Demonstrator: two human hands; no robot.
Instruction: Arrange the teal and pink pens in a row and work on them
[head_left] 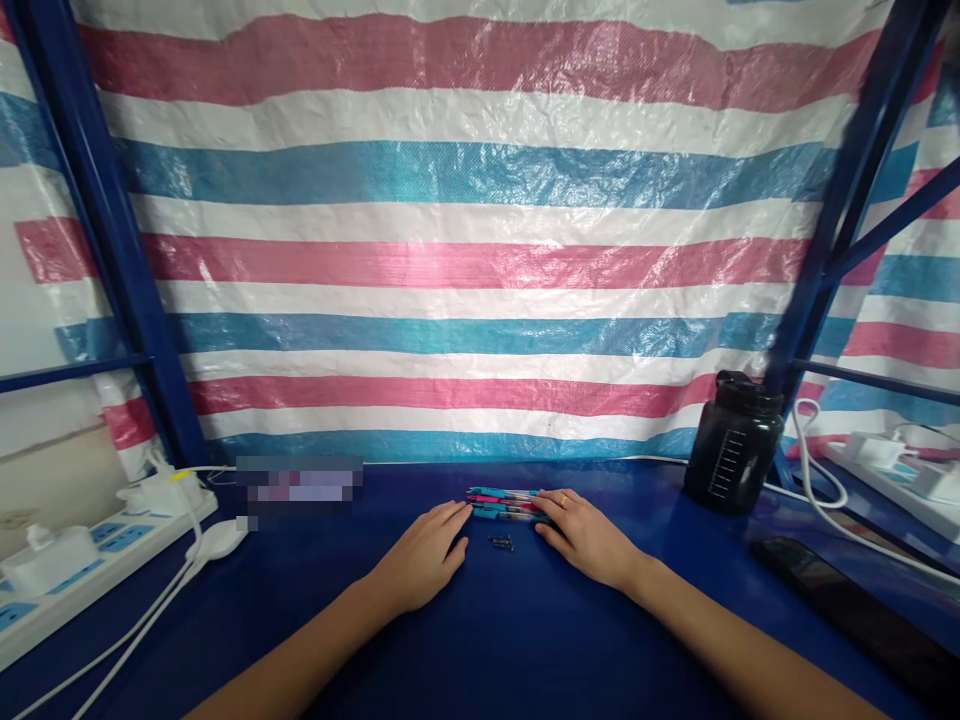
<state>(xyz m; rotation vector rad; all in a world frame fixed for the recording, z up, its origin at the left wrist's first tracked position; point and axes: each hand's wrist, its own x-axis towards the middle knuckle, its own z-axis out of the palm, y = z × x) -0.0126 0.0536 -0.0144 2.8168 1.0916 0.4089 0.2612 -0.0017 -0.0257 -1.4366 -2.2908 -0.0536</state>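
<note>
The left hand (424, 555) and right hand (585, 538), two in all, lie on the blue tabletop (600, 640), fingers (457, 512) slightly apart and touching opposite ends of a tight row of about four slim teal-and-pink pens (502, 503), near the far edge; one small cluster of dark metal parts (501, 542) sits just nearer.

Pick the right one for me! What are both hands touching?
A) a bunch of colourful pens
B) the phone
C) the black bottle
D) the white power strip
A. The fingertips of the left hand and the right hand meet the opposite ends of the colourful pens lying together on the table.
</note>
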